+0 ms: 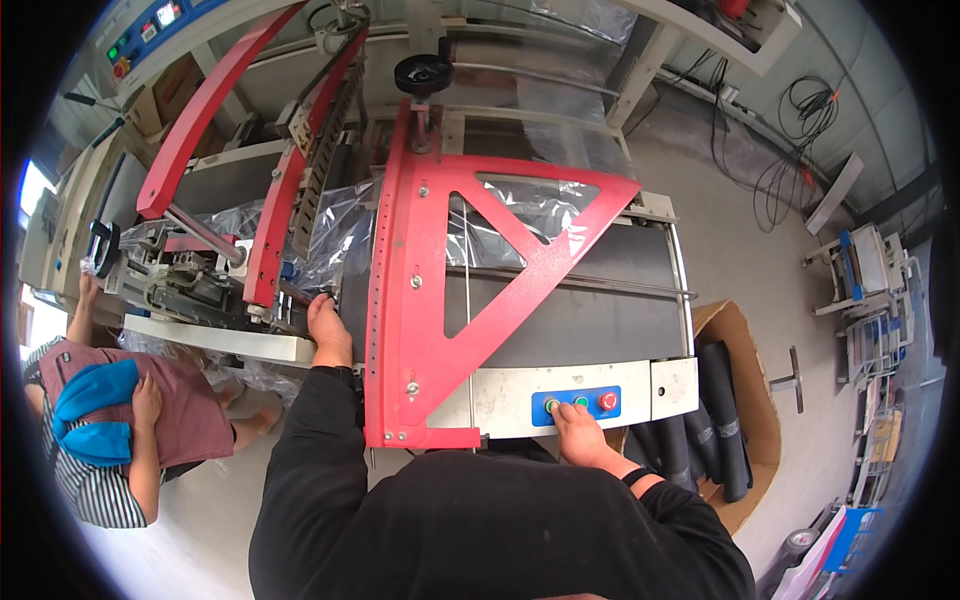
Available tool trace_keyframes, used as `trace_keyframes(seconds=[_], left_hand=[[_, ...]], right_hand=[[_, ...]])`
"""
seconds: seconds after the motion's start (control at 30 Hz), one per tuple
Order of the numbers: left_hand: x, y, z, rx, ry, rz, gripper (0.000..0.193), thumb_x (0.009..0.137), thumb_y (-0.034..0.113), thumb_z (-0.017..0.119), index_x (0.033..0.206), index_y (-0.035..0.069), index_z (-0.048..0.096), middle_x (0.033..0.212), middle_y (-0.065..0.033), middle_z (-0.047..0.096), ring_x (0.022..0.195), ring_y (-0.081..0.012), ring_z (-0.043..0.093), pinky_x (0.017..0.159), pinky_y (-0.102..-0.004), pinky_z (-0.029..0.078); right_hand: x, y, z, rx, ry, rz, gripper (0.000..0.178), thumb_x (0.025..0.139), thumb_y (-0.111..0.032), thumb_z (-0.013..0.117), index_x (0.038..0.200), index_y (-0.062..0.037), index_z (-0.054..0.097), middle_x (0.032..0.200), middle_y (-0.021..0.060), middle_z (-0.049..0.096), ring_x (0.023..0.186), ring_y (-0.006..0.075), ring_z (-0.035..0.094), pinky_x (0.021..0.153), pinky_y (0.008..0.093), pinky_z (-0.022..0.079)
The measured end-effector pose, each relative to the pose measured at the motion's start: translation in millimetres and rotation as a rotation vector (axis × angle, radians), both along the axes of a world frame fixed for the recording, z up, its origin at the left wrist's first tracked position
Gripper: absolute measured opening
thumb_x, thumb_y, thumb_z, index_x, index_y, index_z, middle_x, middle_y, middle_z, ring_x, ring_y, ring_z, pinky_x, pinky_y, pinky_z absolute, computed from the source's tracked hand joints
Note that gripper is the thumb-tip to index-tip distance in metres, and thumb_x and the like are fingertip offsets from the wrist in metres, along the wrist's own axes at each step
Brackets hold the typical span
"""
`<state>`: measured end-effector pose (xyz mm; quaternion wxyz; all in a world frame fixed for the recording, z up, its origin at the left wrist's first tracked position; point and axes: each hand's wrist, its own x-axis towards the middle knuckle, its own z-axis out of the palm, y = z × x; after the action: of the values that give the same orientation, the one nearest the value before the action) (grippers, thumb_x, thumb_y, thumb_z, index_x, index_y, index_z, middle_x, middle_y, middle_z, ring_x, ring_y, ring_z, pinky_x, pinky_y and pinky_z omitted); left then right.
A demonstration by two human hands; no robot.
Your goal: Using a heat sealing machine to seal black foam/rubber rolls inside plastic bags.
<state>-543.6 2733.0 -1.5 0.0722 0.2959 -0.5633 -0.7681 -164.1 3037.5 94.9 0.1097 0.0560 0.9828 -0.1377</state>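
Note:
My left hand (328, 330) reaches between the machine's parts, left of a red triangular bracket (420, 300). Its fingers are closed at a small dark part by the clear plastic film (345, 235); what they grip is mostly hidden. On the front of the machine, a fingertip of my right hand (585, 437) touches the leftmost button on a blue control panel (628, 405). That hand holds nothing, and its fingers are partly apart. A green button (581, 402) and a red mushroom button (607, 401) sit beside it. Behind the bracket lies a dark conveyor belt (600, 325).
A co-worker (125, 430) with a blue sleeve cover stands at left, one hand on the machine. A cardboard box (757, 420) of dark rolls (722, 420) stands right of the conveyor. Red arms (215, 110) and a black handwheel (424, 75) rise above the machine. Cables (800, 130) hang at far right.

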Motion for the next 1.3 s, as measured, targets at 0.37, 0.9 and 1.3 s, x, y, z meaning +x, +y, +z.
trace_keyframes(seconds=[0.37,0.9,1.3], left_hand=[[-7,-15,1,0.176,-0.219,-0.235,0.022,0.083,0.005,0.053,0.103,0.000,0.059,0.099,-0.0095,0.061,0.090,-0.0192,0.058,0.079,-0.0319,0.046],[6,-6,-2,-0.121,-0.055,-0.131,0.023,0.078,-0.003,0.050,0.100,0.001,0.057,0.091,-0.0065,0.059,0.082,-0.0179,0.056,0.075,-0.0292,0.045],[-17,1,38,0.168,-0.506,-0.343,0.025,0.082,0.012,0.054,0.102,-0.004,0.058,0.094,-0.0131,0.061,0.088,-0.0246,0.060,0.075,-0.0378,0.049]], right_hand=[[-1,2,-1,0.026,0.038,0.040,0.044,0.074,-0.008,0.050,0.117,0.0014,0.052,0.098,0.0098,0.053,0.089,0.0280,0.052,0.078,0.0366,0.047],[-2,1,-1,0.001,0.036,0.013,0.042,0.073,-0.005,0.051,0.115,-0.0002,0.053,0.103,0.0117,0.054,0.089,0.0300,0.051,0.079,0.0369,0.045],[1,0,-5,0.034,0.022,0.021,0.041,0.072,-0.005,0.052,0.113,0.0009,0.055,0.104,0.0116,0.054,0.089,0.0296,0.051,0.079,0.0370,0.045]])
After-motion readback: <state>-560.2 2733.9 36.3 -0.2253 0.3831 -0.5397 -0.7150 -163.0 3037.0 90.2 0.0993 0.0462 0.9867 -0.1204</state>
